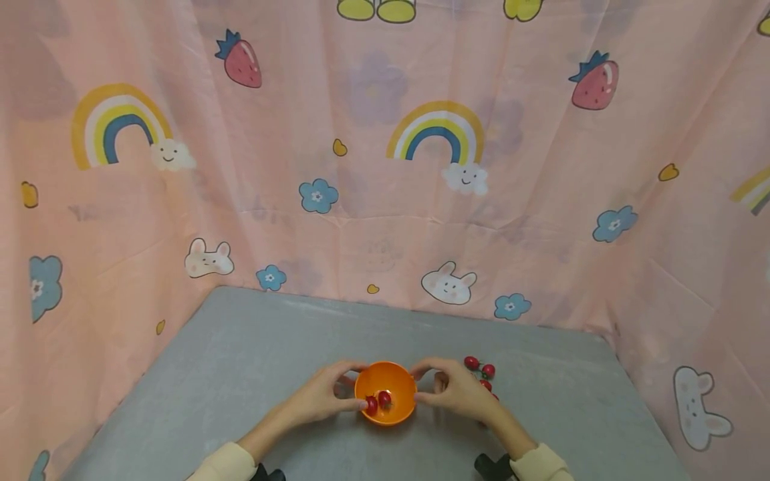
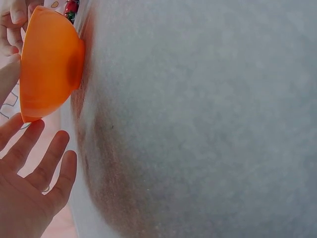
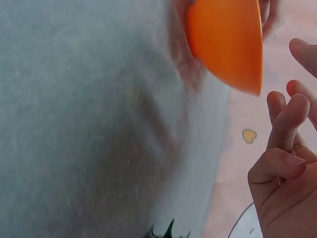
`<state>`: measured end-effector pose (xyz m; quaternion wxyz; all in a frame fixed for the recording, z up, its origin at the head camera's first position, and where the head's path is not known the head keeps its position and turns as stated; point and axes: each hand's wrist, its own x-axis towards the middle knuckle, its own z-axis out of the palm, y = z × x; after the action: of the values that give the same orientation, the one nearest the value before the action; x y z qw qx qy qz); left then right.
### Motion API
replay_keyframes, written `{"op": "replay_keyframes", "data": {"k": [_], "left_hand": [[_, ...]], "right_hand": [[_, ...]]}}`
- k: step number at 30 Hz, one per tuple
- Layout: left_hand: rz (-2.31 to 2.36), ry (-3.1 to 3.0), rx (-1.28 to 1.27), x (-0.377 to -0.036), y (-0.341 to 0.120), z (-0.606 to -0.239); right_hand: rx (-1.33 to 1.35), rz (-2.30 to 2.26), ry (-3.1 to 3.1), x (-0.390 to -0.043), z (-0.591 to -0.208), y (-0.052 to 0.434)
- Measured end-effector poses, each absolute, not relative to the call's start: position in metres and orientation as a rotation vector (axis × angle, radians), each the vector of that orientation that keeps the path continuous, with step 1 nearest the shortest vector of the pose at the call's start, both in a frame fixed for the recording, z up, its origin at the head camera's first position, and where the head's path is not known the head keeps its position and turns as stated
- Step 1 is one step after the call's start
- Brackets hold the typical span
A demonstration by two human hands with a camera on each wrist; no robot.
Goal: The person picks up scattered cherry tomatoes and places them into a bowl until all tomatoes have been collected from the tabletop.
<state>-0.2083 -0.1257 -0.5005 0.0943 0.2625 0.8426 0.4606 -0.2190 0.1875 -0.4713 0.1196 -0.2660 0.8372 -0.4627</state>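
Note:
An orange bowl (image 1: 394,381) stands on the grey table, with two cherry tomatoes (image 1: 384,399) inside near its left edge. My left hand (image 1: 325,394) holds the bowl's left side, thumb at the near rim and index finger at the far rim. Its other fingers (image 2: 52,166) spread loosely below the bowl in the left wrist view. On the bowl's right side is my right hand (image 1: 460,389), thumb and index finger at the rim in the head view. The right wrist view shows a gap between those bent fingers (image 3: 292,114) and the bowl.
Several more cherry tomatoes (image 1: 472,363) lie on the table just beyond my right hand, partly hidden by it. A pink patterned curtain (image 1: 361,234) closes off the back and both sides of the grey table (image 1: 289,334).

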Motion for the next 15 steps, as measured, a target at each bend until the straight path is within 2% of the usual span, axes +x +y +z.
{"op": "replay_keyframes", "data": {"k": [15], "left_hand": [[1.367, 2.496, 0.79, -0.21, -0.126, -0.503]], "right_hand": [[-0.856, -1.484, 2.493, -0.218, -0.478, 0.241]]}}
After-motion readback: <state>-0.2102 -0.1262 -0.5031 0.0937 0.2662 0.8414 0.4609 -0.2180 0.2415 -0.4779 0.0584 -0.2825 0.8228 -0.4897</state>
